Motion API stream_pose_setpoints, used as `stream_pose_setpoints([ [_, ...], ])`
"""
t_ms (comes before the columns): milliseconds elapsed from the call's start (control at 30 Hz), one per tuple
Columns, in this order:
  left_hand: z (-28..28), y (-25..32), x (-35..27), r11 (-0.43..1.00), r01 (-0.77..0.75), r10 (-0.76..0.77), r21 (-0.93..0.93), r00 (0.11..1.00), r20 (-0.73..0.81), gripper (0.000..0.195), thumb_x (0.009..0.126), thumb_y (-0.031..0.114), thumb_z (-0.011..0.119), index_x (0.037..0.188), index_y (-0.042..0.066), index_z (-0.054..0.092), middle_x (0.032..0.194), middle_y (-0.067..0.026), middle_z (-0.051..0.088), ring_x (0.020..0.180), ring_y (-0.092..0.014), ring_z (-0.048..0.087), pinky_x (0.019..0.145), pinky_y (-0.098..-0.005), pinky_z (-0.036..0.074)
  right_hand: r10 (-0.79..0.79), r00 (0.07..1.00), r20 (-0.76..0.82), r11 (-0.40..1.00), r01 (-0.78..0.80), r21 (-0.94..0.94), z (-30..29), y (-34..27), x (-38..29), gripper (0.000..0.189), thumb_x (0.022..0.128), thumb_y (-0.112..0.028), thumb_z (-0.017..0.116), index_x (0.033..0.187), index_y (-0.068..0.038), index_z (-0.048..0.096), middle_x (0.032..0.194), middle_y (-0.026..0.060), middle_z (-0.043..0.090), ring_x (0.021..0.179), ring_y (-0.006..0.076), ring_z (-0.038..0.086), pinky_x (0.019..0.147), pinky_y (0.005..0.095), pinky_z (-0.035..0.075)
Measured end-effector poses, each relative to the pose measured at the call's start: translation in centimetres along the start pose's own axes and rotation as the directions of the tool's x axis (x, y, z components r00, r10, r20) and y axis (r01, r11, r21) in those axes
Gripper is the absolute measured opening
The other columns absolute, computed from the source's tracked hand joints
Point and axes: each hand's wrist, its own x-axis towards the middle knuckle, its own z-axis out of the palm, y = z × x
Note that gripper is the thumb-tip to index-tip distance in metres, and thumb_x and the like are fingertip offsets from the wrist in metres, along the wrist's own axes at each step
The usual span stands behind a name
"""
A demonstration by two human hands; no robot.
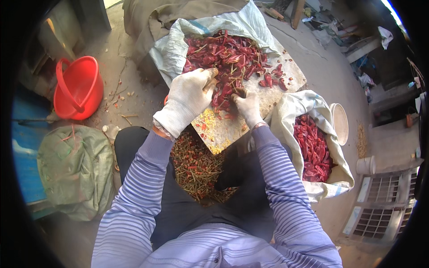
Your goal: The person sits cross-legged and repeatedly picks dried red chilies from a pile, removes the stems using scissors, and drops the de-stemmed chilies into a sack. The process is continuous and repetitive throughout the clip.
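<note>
My left hand (192, 92), in a white knit glove, is bent at the near left edge of a heap of dried red chili peppers (231, 57). Its thumb and fingertips hang over the peppers; whether they pinch one is hidden. Lower and to the right, my right hand (248, 106), also gloved, has curled, darkened fingertips among the peppers and stems. What lies between them is unclear. The heap spills from the mouth of a white woven sack (177, 37) onto a pale board (268, 88). Yellow seeds (207, 122) lie on the board's near corner.
Between my legs lies a mass of stems and pepper scraps (197, 167). To the right stands an open woven sack (285, 117) of red peppers (311, 150), beside a white bucket (339, 124). Leftward are a red plastic basket (80, 87) and a green sack (75, 171).
</note>
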Motion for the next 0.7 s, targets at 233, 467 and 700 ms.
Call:
stream_pose_setpoints([
  [233,1.1,0.0,0.3,0.999,0.03,-0.03,0.028,1.0,0.004,0.026,0.095,0.013,0.073,0.12,0.005,0.078,0.108,-0.0178,0.078,0.096,-0.034,0.076,0.084,-0.0402,0.06,-0.086,0.996,0.023,0.908,0.069,0.412,-1.5,-0.8,-1.0,0.035,0.1,-0.003,0.069,0.134,0.004,0.069,0.119,0.0132,0.078,0.102,0.0161,0.073,0.091,0.0291,0.058],
  [467,2.4,0.9,0.8,0.994,0.084,-0.078,-0.064,0.994,0.08,0.026,0.095,0.014,0.075,0.118,0.001,0.077,0.107,-0.0194,0.079,0.098,-0.031,0.078,0.086,-0.0376,0.06,-0.193,0.971,0.142,0.831,0.085,0.55,-3.6,-5.7,-4.7,0.038,0.104,0.001,0.062,0.142,0.003,0.062,0.112,0.0113,0.08,0.095,0.0106,0.073,0.07,0.0228,0.057],
  [700,4.0,2.2,1.2,0.941,0.175,-0.122,-0.29,0.974,0.19,0.026,0.094,0.011,0.076,0.116,-0.002,0.078,0.1,-0.0162,0.081,0.091,-0.022,0.079,0.083,-0.0324,0.06,-0.357,0.929,0.098,0.93,0.342,0.137,-3.1,-6.2,-5.7,0.043,0.102,-0.009,0.071,0.144,0.001,0.063,0.121,0.0141,0.078,0.106,0.0145,0.073,0.097,0.0303,0.055],
])
